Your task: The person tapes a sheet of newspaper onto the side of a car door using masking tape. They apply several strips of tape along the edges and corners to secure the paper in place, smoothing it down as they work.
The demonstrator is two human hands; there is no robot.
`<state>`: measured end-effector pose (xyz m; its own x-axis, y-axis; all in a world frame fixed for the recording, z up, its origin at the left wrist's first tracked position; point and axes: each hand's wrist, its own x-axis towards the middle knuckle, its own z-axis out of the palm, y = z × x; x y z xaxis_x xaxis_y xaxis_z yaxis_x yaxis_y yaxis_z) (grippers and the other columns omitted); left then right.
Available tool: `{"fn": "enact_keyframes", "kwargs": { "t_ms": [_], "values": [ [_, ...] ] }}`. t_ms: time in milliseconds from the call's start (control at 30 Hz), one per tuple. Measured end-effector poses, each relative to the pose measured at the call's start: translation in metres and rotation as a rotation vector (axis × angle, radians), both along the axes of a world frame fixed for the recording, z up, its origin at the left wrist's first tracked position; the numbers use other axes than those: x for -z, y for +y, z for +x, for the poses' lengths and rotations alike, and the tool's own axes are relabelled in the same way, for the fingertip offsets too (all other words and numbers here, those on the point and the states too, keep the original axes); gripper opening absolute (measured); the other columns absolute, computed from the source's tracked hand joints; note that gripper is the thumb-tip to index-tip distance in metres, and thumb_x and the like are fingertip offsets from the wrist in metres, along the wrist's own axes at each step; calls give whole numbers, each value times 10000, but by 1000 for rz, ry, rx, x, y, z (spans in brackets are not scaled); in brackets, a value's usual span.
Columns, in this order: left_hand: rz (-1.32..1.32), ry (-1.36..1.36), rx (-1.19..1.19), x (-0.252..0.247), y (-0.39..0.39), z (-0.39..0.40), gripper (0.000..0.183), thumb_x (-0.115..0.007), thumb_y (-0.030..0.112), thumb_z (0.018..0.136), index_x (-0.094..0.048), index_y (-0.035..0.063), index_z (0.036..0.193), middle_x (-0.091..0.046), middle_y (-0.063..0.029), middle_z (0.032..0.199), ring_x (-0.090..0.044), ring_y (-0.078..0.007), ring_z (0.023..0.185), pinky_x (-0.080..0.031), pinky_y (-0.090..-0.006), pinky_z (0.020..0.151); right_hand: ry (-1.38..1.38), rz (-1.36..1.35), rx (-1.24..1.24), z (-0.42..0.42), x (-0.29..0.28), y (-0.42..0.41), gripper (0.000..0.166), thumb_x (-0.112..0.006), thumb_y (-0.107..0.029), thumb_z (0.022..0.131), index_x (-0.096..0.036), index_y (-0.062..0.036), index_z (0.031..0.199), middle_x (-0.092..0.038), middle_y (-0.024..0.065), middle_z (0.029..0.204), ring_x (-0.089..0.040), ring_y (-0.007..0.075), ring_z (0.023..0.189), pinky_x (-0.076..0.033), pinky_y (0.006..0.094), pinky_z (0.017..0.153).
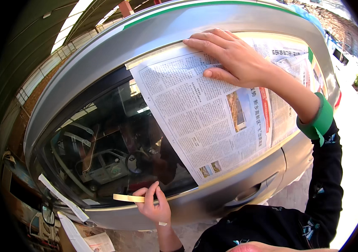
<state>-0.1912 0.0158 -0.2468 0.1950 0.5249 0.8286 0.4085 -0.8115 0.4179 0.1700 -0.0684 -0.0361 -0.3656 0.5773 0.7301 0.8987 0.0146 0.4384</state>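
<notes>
My right hand (226,53) presses flat with spread fingers on a newspaper sheet (194,116), near the top edge of a car's side window. Masking tape (163,50) runs along that upper edge. A roll of green tape (320,116) hangs around my right forearm, its loose end dangling. Lower down, my left hand (155,204) grips a roll of cream masking tape (128,198), seen edge-on, by the window's bottom edge. A small tape scrap (163,224) sticks to my left wrist. The front part of the dark window glass (112,151) is uncovered.
The silver-grey car door (204,204) has a handle (254,192) below the paper. Green tape (210,7) lines the roof. A side mirror (48,215), paper strips (63,197) and a newspaper piece (100,242) are at lower left. A brick wall (333,26) stands beyond.
</notes>
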Motion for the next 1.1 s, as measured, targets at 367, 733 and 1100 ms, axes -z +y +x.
{"fn": "enact_keyframes", "kwargs": {
  "t_ms": [367,733,1100],
  "values": [
    [-64,-40,226,-38,-13,31,199,-682,-68,765,-730,18,938,-482,-65,880,-487,-185,768,-414,-293,655,-31,42,-130,-3,-2,-15,434,-560,-317,973,-518,-116,1356,-545,106,1376,-494,289,1282,-378,452,1104],
    [53,-95,553,-112,-34,113,139,-679,8,837,-743,47,953,-511,7,872,-424,-90,716,-364,-224,635,171,147,-523,-55,33,-83,167,-811,-68,751,-701,-68,877,-588,-4,624,-601,132,598,-468,255,508],
    [86,90,619,-100,-78,126,140,-737,17,761,-729,55,896,-588,-76,844,-569,-275,776,-439,-372,684,422,-46,-493,-70,52,-104,317,-814,-60,721,-727,-42,1026,-684,65,923,-596,187,869,-469,288,730]
  ]
}}
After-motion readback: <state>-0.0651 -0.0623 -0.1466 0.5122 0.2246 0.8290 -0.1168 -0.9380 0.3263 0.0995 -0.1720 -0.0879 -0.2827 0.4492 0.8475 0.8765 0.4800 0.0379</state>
